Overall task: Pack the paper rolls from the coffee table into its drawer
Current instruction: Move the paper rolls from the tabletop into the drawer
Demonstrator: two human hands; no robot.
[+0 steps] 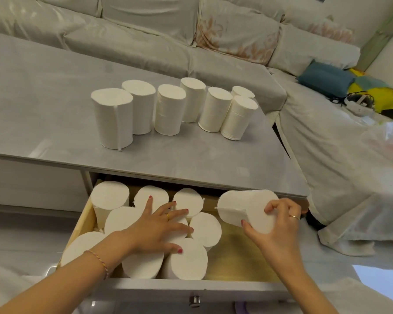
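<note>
Currently my left hand (159,225) lies flat with its fingers spread wide, palm down, pressing on the tops of the upright paper rolls packed in the drawer (236,252). It grips nothing; the fingertips and thumb rest across several roll tops at once.

My right hand (279,225) holds one paper roll (243,209) tilted on its side above the drawer's right portion. The fingers curl over the near flat end of this roll and the thumb presses its lower edge, so the roll is pinched at that end. Its far end points toward the drawer's back edge, just under the lip of the coffee table (55,98).

Drawer contents: the packed rolls (110,198) stand on end and fill the drawer's left and middle portions, touching one another. The drawer's right portion shows bare wooden floor beneath the held roll. The drawer is pulled out toward me, with its metal knob (194,300) on the front panel nearest me.

Beyond the drawer, seven rolls (168,109) stand upright on the coffee table top in a loose row, well apart from both hands.

Farther from the drawer, a covered sofa (145,30) runs behind the table. To the drawer's far right, a blue cushion (325,78) and yellow cloth (386,96) lie on the sofa's corner section.
</note>
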